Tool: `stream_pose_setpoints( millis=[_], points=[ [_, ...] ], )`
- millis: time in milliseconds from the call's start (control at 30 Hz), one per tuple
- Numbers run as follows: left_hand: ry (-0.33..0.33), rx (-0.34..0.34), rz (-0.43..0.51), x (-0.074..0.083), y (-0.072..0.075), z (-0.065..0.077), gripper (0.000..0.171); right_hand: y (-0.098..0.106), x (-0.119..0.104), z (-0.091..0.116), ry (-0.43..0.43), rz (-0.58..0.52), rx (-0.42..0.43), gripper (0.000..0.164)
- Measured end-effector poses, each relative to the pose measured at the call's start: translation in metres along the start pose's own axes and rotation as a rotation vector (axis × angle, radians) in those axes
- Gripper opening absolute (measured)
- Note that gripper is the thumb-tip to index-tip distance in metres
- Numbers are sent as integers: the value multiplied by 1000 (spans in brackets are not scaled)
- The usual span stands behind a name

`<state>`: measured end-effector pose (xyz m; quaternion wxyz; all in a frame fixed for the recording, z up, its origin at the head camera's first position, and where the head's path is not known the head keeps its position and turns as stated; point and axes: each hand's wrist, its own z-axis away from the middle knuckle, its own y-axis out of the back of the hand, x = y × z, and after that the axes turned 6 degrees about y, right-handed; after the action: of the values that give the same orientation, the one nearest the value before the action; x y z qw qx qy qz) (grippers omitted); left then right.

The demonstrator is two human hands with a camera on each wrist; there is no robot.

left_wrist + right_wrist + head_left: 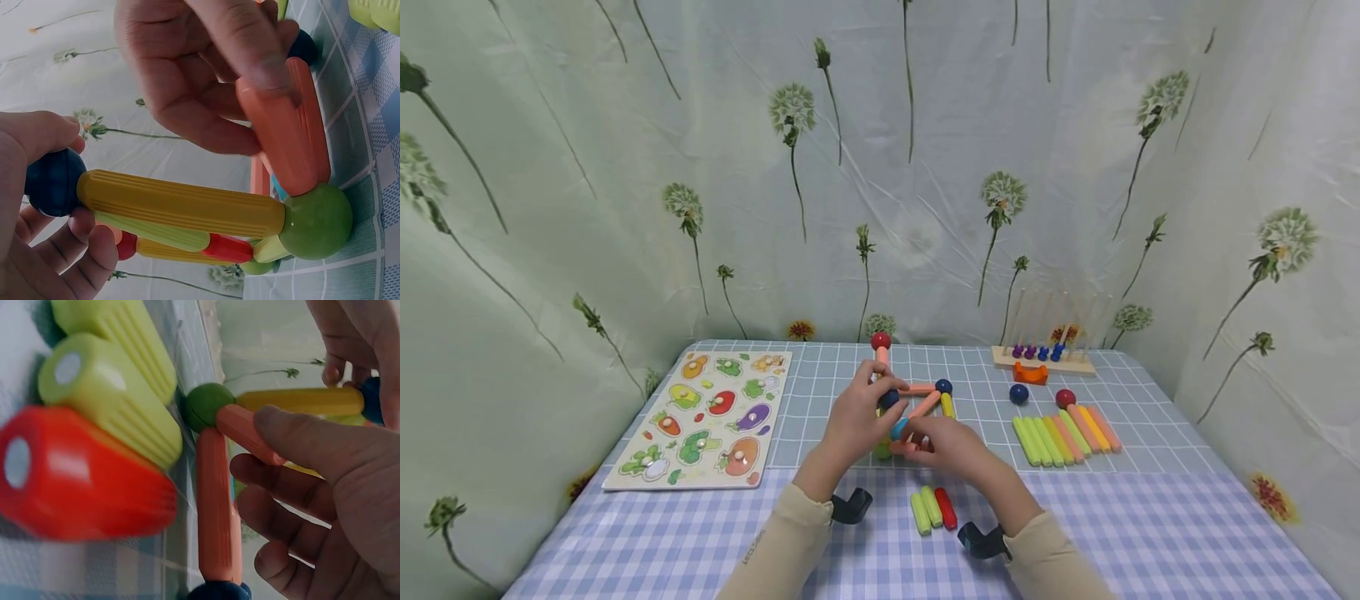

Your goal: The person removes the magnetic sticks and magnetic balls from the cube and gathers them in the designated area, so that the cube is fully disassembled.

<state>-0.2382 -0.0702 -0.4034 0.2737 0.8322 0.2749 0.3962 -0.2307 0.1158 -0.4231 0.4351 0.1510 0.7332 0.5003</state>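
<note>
Left hand (855, 412): gripping blue ball (55, 182). Right hand (953, 446): pinching orange rod (278, 137) against green ball (317, 220). Rod frame (926, 404): twelve o'clock of three loose rods (932, 507), on table (700, 533). Step, we judge: joining; next needs steady alignment.

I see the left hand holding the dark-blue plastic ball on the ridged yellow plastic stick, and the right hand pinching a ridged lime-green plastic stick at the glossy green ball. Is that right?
The pinched ridged stick isn't lime-green but salmon-pink: the right wrist view shows the right hand pinching it at the green ball. The rest stands.
</note>
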Motion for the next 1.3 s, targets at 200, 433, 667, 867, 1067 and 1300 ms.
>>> stream_pose_setpoints(
  millis=[200, 433, 667, 867, 1067, 1300],
  points=[
    [0, 8, 0, 0, 0, 0, 15, -6, -1, 0, -5, 41, -53, 19],
    [10, 7, -3, -2, -1, 1, 14, -9, 2, -1, -1, 70, -66, 10],
    [-1, 8, 7, -4, -2, 3, 17, -4, 6, 1, -12, 8, -87, 9],
    [-7, 3, -20, -3, -2, 2, 17, 16, 17, 11, -61, -143, -80, 11],
    [19, -1, -38, -1, -1, 1, 18, 35, 32, 22, -171, -147, -169, 11],
    [33, -5, -26, 1, -1, 0, 18, 39, 39, 33, -295, -132, -277, 9]
  ],
)
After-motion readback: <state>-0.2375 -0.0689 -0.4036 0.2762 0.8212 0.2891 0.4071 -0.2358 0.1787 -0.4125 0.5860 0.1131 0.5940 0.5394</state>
